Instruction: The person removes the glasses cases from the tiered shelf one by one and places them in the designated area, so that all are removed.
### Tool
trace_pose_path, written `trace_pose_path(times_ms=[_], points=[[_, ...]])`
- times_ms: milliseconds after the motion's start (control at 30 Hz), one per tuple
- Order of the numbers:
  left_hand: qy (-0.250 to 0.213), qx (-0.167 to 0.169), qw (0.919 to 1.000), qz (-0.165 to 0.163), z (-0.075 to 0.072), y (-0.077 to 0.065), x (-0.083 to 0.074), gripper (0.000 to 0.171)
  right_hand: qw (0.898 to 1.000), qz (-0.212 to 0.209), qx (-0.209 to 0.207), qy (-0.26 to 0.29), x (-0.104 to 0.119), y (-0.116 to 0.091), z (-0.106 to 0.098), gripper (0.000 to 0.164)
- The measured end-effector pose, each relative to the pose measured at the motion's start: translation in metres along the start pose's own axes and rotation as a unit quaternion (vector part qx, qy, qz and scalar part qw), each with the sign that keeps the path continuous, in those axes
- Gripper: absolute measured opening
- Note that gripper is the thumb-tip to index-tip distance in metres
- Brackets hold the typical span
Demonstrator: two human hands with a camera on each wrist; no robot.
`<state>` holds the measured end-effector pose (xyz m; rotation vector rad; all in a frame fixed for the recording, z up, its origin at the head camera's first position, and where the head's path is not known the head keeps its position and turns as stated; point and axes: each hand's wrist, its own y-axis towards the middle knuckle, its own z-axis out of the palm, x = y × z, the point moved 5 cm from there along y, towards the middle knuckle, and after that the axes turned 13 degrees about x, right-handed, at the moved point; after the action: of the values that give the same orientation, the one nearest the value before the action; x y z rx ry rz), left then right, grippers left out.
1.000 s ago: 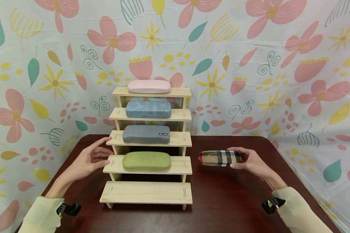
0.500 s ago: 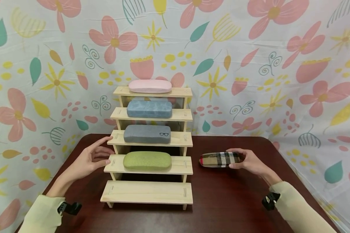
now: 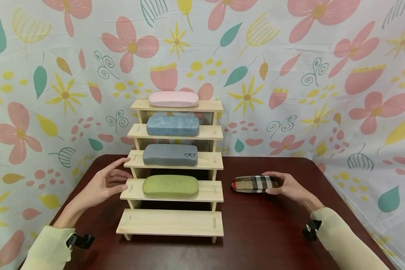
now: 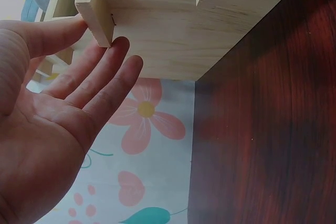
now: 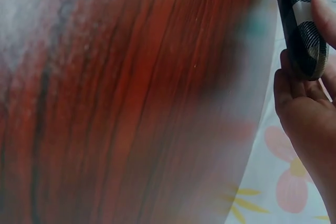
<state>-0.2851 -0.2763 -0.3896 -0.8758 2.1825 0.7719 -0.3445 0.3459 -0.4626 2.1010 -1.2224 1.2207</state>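
A plaid glasses case [image 3: 254, 184] in tan, black, white and red lies across my right hand's grip [image 3: 288, 186], low over the table to the right of the stand. Thumb and fingers pinch its right end; the right wrist view shows that rounded end of the case [image 5: 307, 40]. My left hand [image 3: 99, 186] touches the left side of a stepped wooden stand [image 3: 170, 223]. Its index fingertip is at the third step and its thumb at the one below, the fingers mostly straight. In the left wrist view the thumb meets the step's end [image 4: 97, 11].
On the stand's upper steps sit a pink case [image 3: 173, 99], a blue case [image 3: 173, 126], a grey case with a glasses print [image 3: 170, 155] and a green case [image 3: 170, 186]. The dark red table [image 3: 266, 232] runs back to a flowered cloth [image 3: 256, 48].
The plaid case and my right hand have shifted very slightly, with the right forearm drawn a little inward. My left hand stays at the stand.
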Motion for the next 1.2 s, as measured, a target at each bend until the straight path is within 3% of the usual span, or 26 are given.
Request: trace_pose_path(times_ms=[567, 1200], points=[[-0.002, 0.000, 1.0000, -0.008, 0.001, -0.002, 0.000, 0.084, 0.999, -0.003, 0.013, -0.048, -0.011, 0.008, -0.004, 0.063], [-0.005, 0.001, 0.9999, -0.014, 0.000, 0.000, 0.000, 0.084, 0.997, 0.016, -0.011, -0.072, -0.014, 0.019, -0.009, 0.064]])
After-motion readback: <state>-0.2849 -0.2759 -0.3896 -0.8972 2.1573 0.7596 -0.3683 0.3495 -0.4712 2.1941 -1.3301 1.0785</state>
